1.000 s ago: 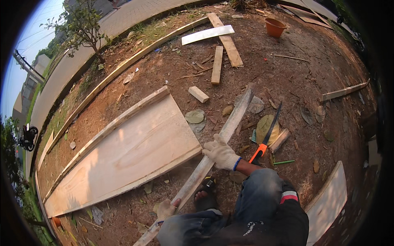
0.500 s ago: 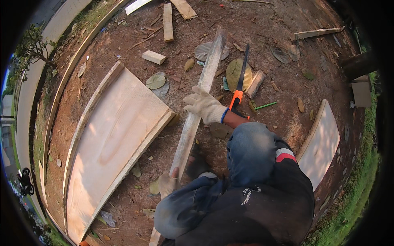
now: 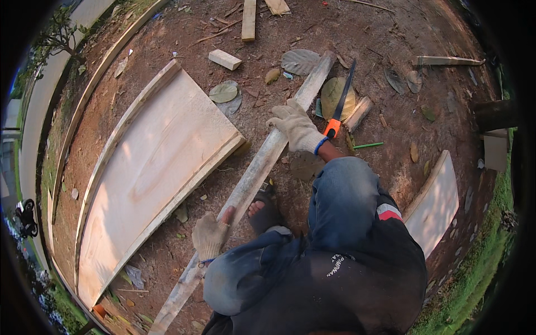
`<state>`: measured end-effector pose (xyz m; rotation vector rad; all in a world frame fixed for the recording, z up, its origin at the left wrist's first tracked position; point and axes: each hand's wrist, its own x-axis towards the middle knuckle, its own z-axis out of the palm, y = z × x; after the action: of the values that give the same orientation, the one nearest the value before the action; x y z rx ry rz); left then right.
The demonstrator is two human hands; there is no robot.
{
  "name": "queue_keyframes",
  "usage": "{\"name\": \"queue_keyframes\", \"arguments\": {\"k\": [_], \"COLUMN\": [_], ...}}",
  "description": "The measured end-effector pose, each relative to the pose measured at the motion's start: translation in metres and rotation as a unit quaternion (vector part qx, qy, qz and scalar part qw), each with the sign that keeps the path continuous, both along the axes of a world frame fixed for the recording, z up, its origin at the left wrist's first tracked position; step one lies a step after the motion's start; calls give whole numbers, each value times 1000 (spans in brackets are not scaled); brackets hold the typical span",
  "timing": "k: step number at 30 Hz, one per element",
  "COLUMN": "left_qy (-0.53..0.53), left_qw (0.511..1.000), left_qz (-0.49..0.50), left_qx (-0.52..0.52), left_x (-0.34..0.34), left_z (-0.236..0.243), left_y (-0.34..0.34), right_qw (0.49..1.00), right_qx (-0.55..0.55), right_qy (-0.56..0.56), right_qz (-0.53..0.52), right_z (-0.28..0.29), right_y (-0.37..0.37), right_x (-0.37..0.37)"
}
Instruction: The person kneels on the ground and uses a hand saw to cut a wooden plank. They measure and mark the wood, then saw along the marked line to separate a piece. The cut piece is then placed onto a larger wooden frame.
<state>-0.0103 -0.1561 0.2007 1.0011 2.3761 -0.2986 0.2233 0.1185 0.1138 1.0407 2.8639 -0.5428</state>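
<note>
A long pale, weathered wooden batten (image 3: 254,173) lies diagonally across the view in front of my bent knees. My right hand (image 3: 296,127), in a cream knit glove with a blue cuff, is closed over its upper part. My left hand (image 3: 209,237), gloved with a bare finger showing, grips it lower down, beside my left knee. Right of the batten, a handsaw (image 3: 333,125) with an orange handle lies by a large yellowish leaf (image 3: 333,95) and a short log (image 3: 357,114). A framed plywood panel (image 3: 151,167) lies flat at the left, its near corner close to the batten.
Short wood offcuts (image 3: 224,60) and leaves lie on the red dirt ahead. A board (image 3: 432,204) lies at the right, a long strip (image 3: 102,70) along the far left. Beyond are a paved road (image 3: 53,75), a tree and a motorbike (image 3: 25,218). A green stick (image 3: 368,145) lies near the saw.
My head has tipped down, moving the road toward the rim. The batten's far end has swung slightly right, and my left hand has moved up along it from near the lower edge.
</note>
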Motion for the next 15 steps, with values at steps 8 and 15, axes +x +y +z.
{"name": "queue_keyframes", "arguments": {"k": [8,15], "left_qy": [-4,-50], "left_qw": [1000,997], "left_qz": [-28,-44], "left_qx": [8,46], "left_x": [-4,10], "left_z": [-9,-11], "left_y": [10,30], "right_qw": [998,995], "right_qx": [50,96], "right_qy": [46,-1], "right_qz": [-3,3], "right_z": [-20,28], "right_y": [4,28], "right_x": [6,33]}}
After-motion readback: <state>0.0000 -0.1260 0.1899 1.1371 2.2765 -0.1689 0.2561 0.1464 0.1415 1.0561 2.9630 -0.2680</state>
